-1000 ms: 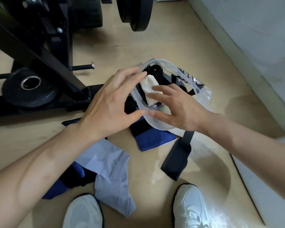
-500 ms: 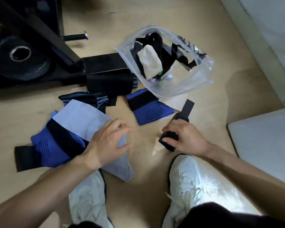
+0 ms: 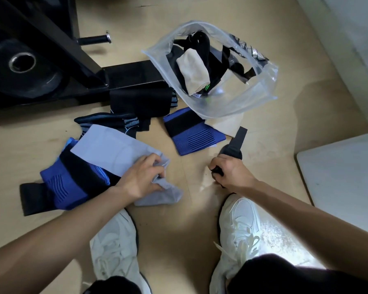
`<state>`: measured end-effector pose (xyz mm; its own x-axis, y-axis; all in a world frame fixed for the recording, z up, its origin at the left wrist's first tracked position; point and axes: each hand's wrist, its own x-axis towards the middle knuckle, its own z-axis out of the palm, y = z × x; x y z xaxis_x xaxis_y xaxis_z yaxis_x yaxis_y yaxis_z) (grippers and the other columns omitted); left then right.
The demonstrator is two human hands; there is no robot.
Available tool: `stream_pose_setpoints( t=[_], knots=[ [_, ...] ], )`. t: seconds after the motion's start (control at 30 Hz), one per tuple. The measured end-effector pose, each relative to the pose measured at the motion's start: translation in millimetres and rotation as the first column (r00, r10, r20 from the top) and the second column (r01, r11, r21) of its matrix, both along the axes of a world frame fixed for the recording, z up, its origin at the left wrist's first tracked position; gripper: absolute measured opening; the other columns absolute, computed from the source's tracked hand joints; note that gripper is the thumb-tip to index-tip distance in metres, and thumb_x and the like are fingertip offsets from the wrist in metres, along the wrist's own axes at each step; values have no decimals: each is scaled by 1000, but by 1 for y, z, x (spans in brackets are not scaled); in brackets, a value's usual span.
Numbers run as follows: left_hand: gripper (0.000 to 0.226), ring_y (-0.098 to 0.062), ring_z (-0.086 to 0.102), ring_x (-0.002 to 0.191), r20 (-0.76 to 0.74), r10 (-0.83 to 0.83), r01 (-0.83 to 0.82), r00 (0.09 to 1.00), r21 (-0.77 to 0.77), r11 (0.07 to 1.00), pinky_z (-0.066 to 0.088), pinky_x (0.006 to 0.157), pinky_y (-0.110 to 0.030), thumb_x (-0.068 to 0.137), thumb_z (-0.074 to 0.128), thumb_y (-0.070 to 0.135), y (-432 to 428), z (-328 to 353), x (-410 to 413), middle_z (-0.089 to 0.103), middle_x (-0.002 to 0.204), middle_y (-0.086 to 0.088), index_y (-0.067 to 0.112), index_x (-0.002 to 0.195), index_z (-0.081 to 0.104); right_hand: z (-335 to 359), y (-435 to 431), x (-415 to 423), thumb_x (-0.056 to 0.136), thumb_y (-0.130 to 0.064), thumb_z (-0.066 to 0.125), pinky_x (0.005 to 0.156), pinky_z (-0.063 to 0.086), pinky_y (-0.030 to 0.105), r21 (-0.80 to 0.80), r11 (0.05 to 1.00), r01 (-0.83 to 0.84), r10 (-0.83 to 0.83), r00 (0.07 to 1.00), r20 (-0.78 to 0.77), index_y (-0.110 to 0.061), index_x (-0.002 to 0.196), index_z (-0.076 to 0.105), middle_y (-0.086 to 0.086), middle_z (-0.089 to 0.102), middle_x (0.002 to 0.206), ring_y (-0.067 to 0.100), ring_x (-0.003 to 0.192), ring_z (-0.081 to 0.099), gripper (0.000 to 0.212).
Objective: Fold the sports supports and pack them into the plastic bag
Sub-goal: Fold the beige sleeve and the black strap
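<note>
**Packing partly done, two pieces in hand**

The bag (image 3: 242,96) lies open on the floor ahead of me, with a beige support (image 3: 192,71) and some black pieces already inside. I judge the job well short of finished. A blue support (image 3: 196,134) just beside the bag, a black pile (image 3: 140,100) by the rack foot and a second blue one (image 3: 66,187) at my left are all outside it.

My left hand (image 3: 140,179) pinches the grey sleeve (image 3: 115,153) near its close end, fingers curled into the cloth. The sleeve lies over the left blue one, its long axis running from far left to near right.

My right hand (image 3: 232,172) is closed round the near end of the black strap (image 3: 235,145). The strap's free end points away from me toward the bag and stops just short of it.
</note>
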<state>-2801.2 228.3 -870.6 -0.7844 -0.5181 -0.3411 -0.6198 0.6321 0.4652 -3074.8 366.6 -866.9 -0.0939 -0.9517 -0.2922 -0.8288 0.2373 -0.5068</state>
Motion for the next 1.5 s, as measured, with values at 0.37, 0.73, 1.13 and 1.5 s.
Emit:
stream_pose_setpoints(
  t=[0.37, 0.73, 1.13, 1.5],
  knots=[
    [51, -2, 57, 120, -418, 418, -273, 807, 363, 891, 51, 103, -26, 86, 79, 16, -4, 15, -35, 54, 138, 10, 22, 134, 62, 55, -7, 14, 79, -1, 79, 66, 48, 30, -25, 913, 408, -317, 745, 587, -24, 87, 72, 21, 60, 77, 18, 69, 54, 24],
    [38, -8, 57, 124, -353, 277, -40, 894, 553, 832, 47, 105, -37, 81, 78, 44, 17, 57, -49, 65, 126, 14, 30, 113, 61, 70, -9, 26, 84, -9, 76, 76, 48, 37, 20, 951, 309, -186, 517, 836, -6, 94, 69, 14, 70, 89, 27, 81, 60, 12],
    [8, -10, 71, 77, -203, 667, -365, 717, 706, 607, 56, 68, -21, 84, 80, 10, -16, 73, -9, 75, 76, 5, 15, 88, 74, 56, -11, -1, 79, -31, 82, 85, 36, 17, 130, 991, -28, -15, 947, 321, -43, 81, 61, -20, 61, 87, -3, 96, 46, 25],
    [6, -9, 63, 80, -129, 894, -444, 430, 831, 334, 43, 53, -18, 95, 69, 21, -25, 74, 6, 61, 75, 12, 20, 89, 70, 40, -14, -11, 84, -19, 78, 69, 40, 13, 134, 990, 38, -78, 947, 311, -20, 92, 68, -10, 62, 83, 12, 80, 55, 13]
  ],
)
